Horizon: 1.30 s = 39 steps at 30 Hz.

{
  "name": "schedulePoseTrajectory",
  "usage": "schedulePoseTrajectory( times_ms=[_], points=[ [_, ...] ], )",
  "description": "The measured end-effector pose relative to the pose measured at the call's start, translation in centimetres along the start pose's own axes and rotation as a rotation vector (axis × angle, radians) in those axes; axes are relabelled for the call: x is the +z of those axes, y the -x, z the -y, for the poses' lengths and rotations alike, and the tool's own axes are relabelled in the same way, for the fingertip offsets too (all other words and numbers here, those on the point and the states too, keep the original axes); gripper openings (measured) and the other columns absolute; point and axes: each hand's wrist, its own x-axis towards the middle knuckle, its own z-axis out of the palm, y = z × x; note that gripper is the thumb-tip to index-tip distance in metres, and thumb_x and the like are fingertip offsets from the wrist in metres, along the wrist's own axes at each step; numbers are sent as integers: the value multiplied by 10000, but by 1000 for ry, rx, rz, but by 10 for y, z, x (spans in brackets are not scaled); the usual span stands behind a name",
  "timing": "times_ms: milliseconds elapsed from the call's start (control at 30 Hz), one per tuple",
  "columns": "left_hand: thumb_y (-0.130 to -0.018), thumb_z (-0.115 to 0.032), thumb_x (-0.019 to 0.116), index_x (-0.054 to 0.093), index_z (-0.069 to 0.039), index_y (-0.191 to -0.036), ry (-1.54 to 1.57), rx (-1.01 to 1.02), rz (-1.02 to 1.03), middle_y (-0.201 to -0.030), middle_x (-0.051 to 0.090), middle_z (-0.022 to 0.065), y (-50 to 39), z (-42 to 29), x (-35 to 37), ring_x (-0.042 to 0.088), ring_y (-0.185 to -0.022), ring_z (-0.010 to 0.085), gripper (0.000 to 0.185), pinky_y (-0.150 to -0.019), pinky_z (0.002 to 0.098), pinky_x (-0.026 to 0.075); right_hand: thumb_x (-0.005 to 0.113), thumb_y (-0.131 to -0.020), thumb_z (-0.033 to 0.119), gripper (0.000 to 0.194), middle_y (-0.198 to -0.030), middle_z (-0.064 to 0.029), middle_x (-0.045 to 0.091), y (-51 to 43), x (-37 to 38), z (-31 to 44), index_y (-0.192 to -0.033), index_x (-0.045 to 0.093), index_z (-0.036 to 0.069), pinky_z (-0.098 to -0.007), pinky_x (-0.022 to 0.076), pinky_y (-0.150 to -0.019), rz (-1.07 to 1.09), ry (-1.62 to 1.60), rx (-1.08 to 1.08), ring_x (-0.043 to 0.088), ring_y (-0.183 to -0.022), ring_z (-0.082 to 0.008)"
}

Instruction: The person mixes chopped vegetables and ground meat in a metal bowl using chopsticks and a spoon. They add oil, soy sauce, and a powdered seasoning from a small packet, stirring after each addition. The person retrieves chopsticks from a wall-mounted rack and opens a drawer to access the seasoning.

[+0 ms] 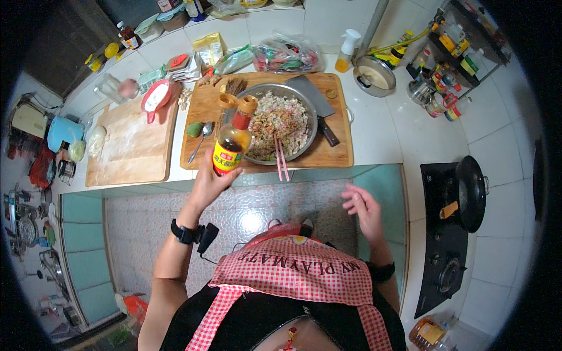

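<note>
My left hand [214, 184] grips a glass sauce bottle [229, 147] with a yellow and red label, its flip cap raised, in front of the bowl's left side. The dark sauce is low in it. A steel bowl [312, 127] on a wooden cutting board [344, 151] holds a chopped filling [281, 118] with brown seasoning on top. Pink chopsticks [281, 160] stand in the filling and lean over the bowl's near rim. Over the floor, right of the chopsticks, my right hand [364, 208] holds nothing, its fingers apart and slightly bent.
Right of the bowl lies a cleaver [314, 98]; a spoon [202, 138] and a green vegetable piece [195, 129] are to its left. A floured board [131, 140] carries dough [96, 141] and a red strainer-like bowl [156, 97]. A wok [470, 193] sits on the gas hob [439, 245] at right.
</note>
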Motion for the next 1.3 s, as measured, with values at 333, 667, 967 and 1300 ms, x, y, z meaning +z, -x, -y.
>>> schedulePoseTrajectory(
  times_ms=[333, 667, 967, 1300],
  points=[
    [-663, -287, 801, 460, -20, -1218, -156, 206, 308, -1073, 585, 187, 39, -48, 44, 560, -993, 363, 704, -859, 420, 439, 420, -967, 155, 344, -1246, -125, 541, -64, 31, 128, -1280, 498, 36, -339, 362, -987, 194, 65, -733, 511, -1124, -236],
    [-706, -231, 792, 442, -20, -1228, 94, 42, 525, -1070, 567, 139, 50, -66, 114, 557, -994, 229, 663, -876, 350, 444, 358, -999, 217, 355, -1040, -116, 629, -40, -44, 97, -1006, 623, -20, -333, 420, -905, 185, 56, -672, 574, -1011, -223],
    [-731, -227, 790, 405, -16, -1254, 283, 24, 726, -1102, 557, 90, 41, -104, 221, 535, -990, 140, 683, -877, 298, 445, 549, -867, 181, 459, -1337, -103, 493, 16, -124, 58, -1305, 483, 59, -398, 357, -995, -190, 535, -779, 490, -1199, -269],
    [-782, -236, 754, 409, -35, -1254, 478, 104, 541, -1139, 546, 54, -40, -157, 368, 525, -1047, 138, 618, -911, 302, 441, 403, -923, 272, 623, -1425, -197, 352, 76, -252, 38, -1436, 188, -8, -408, 270, -1072, -684, 299, -658, 367, -1299, -303]
  ],
)
